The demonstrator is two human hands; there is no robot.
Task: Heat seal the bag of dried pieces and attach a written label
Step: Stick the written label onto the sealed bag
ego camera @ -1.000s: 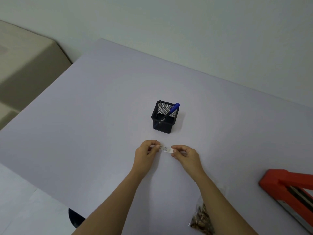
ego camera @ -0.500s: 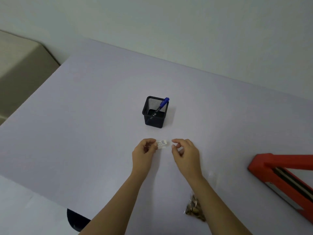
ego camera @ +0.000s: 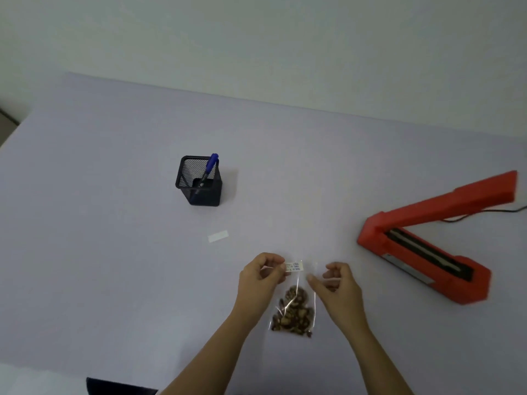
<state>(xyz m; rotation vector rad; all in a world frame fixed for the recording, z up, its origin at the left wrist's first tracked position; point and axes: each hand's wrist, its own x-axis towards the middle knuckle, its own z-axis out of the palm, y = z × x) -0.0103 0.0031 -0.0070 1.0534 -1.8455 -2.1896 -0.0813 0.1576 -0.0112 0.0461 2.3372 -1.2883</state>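
Bag [ego camera: 293, 309] lay flat on the worktop [ego camera: 114, 252], long axis near-to-far, pieces settled at its near end. Left hand [ego camera: 261, 276] pinched the label [ego camera: 294, 266], lengthwise left-to-right, over the bag's far end. Right hand [ego camera: 338, 283] curled loosely at the bag's right edge; grip could not be determined.

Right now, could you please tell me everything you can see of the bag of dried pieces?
The bag is a small clear plastic pouch, glossy and slightly creased, lying flat on the table between the two hands. Brown dried pieces fill its lower half; the upper half is empty film. The left hand pinches a small written label at its top edge. The right hand is curled beside its upper right edge; whether it touches is unclear.
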